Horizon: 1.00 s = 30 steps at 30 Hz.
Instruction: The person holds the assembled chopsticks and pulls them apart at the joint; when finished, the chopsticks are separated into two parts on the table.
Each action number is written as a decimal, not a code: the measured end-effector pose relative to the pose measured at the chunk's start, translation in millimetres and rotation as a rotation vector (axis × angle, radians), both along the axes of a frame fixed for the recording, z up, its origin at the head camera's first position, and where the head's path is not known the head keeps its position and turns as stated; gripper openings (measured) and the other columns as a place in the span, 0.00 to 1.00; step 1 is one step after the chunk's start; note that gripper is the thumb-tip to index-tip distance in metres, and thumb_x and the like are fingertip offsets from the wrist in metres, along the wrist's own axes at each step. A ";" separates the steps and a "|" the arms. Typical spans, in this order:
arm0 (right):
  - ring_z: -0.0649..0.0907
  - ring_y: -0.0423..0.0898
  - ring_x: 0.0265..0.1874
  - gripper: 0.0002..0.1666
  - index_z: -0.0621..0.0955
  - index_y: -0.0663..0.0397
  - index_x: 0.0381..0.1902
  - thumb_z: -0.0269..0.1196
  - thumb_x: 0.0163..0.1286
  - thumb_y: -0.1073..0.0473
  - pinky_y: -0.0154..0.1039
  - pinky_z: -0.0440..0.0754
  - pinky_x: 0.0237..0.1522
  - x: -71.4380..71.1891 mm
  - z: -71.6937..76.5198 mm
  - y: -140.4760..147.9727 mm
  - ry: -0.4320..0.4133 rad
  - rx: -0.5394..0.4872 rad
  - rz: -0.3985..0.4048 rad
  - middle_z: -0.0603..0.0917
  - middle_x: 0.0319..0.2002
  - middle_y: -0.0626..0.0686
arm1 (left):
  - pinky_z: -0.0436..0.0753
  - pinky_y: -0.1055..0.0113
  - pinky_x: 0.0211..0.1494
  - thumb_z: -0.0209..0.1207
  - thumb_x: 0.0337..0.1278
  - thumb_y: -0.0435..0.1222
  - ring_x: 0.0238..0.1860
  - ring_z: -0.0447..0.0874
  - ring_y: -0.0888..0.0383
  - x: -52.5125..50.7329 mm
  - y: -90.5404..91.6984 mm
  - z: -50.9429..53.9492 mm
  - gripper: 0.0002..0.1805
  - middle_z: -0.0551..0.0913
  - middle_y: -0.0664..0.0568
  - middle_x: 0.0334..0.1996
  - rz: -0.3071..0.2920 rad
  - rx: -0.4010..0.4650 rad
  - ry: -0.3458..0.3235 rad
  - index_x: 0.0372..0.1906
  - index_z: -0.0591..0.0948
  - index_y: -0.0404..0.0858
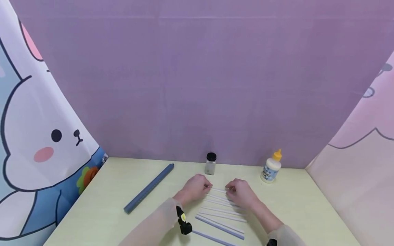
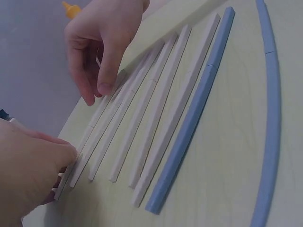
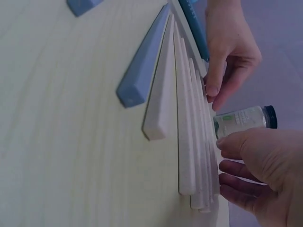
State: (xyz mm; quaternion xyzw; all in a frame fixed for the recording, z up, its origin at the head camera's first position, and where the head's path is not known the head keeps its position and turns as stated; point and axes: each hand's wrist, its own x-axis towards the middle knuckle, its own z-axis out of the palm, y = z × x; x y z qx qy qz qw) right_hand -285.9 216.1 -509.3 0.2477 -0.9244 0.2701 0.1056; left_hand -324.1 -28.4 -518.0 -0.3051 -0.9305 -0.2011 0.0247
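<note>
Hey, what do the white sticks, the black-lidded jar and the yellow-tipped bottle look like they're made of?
White sticks: matte, perhaps painted wood or foam; no glossy highlights show.
Jar: clear glass or plastic, judging by its see-through sides.
Bottle: probably smooth plastic, with an opaque white body.

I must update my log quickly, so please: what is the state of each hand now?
Left hand: closed, pinching one end of the farthest white stick.
Right hand: open, fingers loosely bent, apparently holding nothing.
</note>
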 end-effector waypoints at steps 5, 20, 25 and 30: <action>0.79 0.34 0.27 0.05 0.90 0.55 0.32 0.74 0.60 0.69 0.31 0.80 0.33 -0.2 -0.2 -4.2 0.012 0.039 0.025 0.85 0.27 0.46 | 0.84 0.66 0.54 0.69 0.65 0.35 0.42 0.85 0.62 -3.6 3.5 -0.9 0.05 0.92 0.61 0.36 -0.027 -0.012 0.033 0.38 0.95 0.46; 0.70 0.31 0.26 0.07 0.77 0.55 0.39 0.61 0.72 0.72 0.30 0.74 0.29 7.4 38.9 -12.5 0.061 0.112 0.207 0.75 0.27 0.43 | 0.70 0.72 0.30 0.56 0.67 0.32 0.23 0.68 0.66 14.2 -4.6 37.9 0.04 0.72 0.59 0.23 -0.103 -0.015 0.013 0.40 0.73 0.45; 0.68 0.29 0.23 0.04 0.78 0.55 0.44 0.59 0.77 0.69 0.29 0.73 0.28 21.2 61.5 -20.6 -0.017 0.139 0.265 0.74 0.25 0.40 | 0.73 0.72 0.32 0.54 0.72 0.34 0.25 0.70 0.66 33.4 -15.8 53.3 0.05 0.76 0.59 0.24 -0.109 -0.037 0.084 0.37 0.78 0.44; 0.67 0.28 0.22 0.07 0.80 0.49 0.39 0.59 0.82 0.63 0.27 0.72 0.28 42.2 81.9 -29.6 -0.059 0.169 0.315 0.70 0.23 0.37 | 0.70 0.72 0.28 0.54 0.80 0.38 0.23 0.67 0.67 61.1 -26.9 71.7 0.14 0.71 0.61 0.21 -0.153 -0.064 0.132 0.30 0.76 0.45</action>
